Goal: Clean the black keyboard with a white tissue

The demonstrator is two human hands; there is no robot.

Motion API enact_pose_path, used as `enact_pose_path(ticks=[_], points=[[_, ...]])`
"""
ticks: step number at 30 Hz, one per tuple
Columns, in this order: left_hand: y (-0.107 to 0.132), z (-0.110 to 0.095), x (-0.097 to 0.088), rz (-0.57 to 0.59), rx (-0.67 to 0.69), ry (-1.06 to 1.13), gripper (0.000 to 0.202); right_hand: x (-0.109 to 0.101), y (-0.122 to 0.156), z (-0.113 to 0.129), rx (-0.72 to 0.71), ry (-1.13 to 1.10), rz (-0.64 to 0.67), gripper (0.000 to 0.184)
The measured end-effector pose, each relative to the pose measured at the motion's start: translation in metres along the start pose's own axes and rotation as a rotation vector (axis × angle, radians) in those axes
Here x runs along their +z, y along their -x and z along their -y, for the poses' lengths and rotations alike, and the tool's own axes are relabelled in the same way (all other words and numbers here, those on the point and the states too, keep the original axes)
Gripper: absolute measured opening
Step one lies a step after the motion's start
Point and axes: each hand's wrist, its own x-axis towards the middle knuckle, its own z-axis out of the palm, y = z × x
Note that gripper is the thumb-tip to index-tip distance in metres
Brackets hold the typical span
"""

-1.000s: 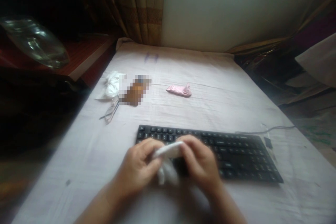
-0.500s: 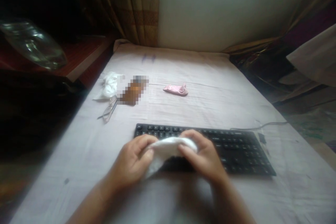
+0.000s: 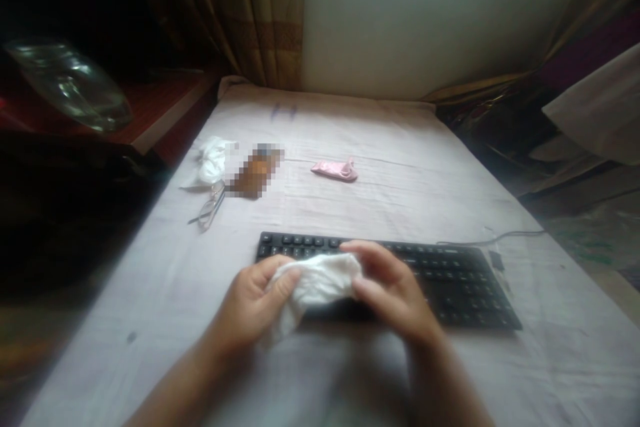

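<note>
A crumpled white cloth (image 3: pixel 325 280) is held up between my hands, over the near edge of a black keyboard (image 3: pixel 460 287). My left hand (image 3: pixel 260 297) pinches its left part with the thumb on top, and a loose end hangs below. At the cloth's right end, the thumb and fingers of my right hand (image 3: pixel 390 287) close around the edge. The keyboard lies flat on the bed sheet, its middle partly hidden by the cloth and hands.
Farther off lie a pink folded cloth item (image 3: pixel 335 170), a blurred-out brown object (image 3: pixel 255 177), a pair of glasses (image 3: pixel 210 207) and a white crumpled bundle (image 3: pixel 213 160). A cable (image 3: pixel 495 240) runs rightward behind the keyboard. At left, a glass jar (image 3: pixel 75 87) is on a wooden surface.
The cloth has gone from stretched in a smooth arc to bunched and wrinkled between my hands. My right fingers have shifted slightly along its right end.
</note>
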Motion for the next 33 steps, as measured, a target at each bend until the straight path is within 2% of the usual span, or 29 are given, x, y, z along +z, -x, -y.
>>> enact_pose_path(ticks=[4,9,11,13,15,18,21,26,28,30,33], points=[[0.000,-0.001,-0.001,-0.045,-0.010,-0.001,0.043,-0.003,-0.002,0.002,0.008,0.031,0.084,0.038],[0.000,0.002,-0.005,-0.011,0.028,-0.109,0.044,0.002,-0.006,-0.002,-0.062,0.093,0.001,0.017],[0.000,0.004,-0.009,-0.014,0.087,-0.226,0.056,0.003,-0.007,-0.003,-0.034,0.129,-0.046,0.012],[-0.001,0.006,-0.013,-0.028,0.150,-0.350,0.061,0.002,-0.008,-0.005,0.020,0.159,-0.091,0.016],[-0.002,0.006,-0.016,-0.043,0.221,-0.425,0.056,0.001,-0.008,-0.007,0.062,0.171,-0.123,0.023],[-0.002,0.003,-0.019,-0.023,0.284,-0.434,0.035,-0.001,-0.006,-0.011,0.115,0.166,-0.140,0.036],[-0.001,-0.003,-0.020,0.001,0.239,-0.416,0.024,-0.002,-0.005,-0.013,0.152,0.149,-0.152,0.042],[0.000,-0.009,-0.021,-0.087,0.164,-0.469,0.034,-0.005,-0.007,-0.016,0.175,0.167,-0.204,0.044],[0.000,-0.009,-0.022,-0.117,0.160,-0.491,0.037,-0.006,-0.009,-0.018,0.163,0.185,-0.250,0.038],[-0.001,-0.008,-0.023,-0.137,0.154,-0.509,0.037,-0.006,-0.010,-0.019,0.121,0.230,-0.339,0.024],[-0.001,-0.008,-0.023,-0.137,0.150,-0.516,0.036,-0.004,-0.010,-0.019,-0.039,0.348,-0.420,0.018]])
